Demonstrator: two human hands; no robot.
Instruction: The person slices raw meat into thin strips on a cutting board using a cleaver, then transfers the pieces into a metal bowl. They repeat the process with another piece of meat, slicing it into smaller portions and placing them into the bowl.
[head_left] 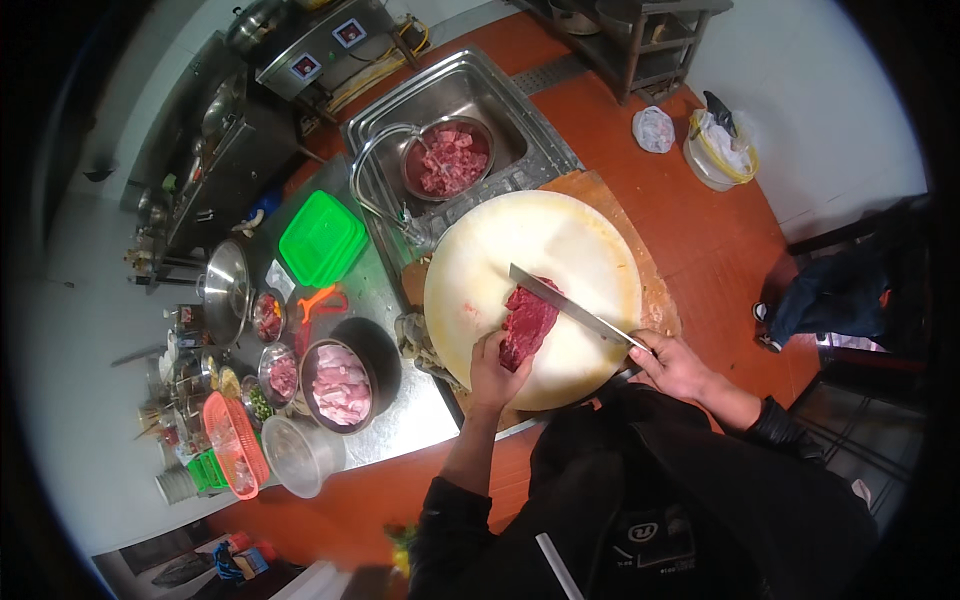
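A long slab of dark red raw meat (pixel 528 325) lies on a thick, round, pale cutting board (pixel 480 235). My left hand (pixel 498 372) is closed over the meat's near end, its fingers curled on the surface. In my right hand (pixel 675 367) is the handle of a kitchen knife (pixel 575 306). The blade slants up and left across the far part of the meat, seen almost edge-on. From this angle I cannot tell how deep the cutting edge sits.
Beyond the board, a steel sink (pixel 510 110) holds a bowl of meat chunks (pixel 455 160). On the left counter stand a green basket (pixel 322 238), a pot of pale meat (pixel 342 385), an orange peeler (pixel 316 302) and an orange basket (pixel 235 445). A bucket (pixel 718 155) stands on the floor.
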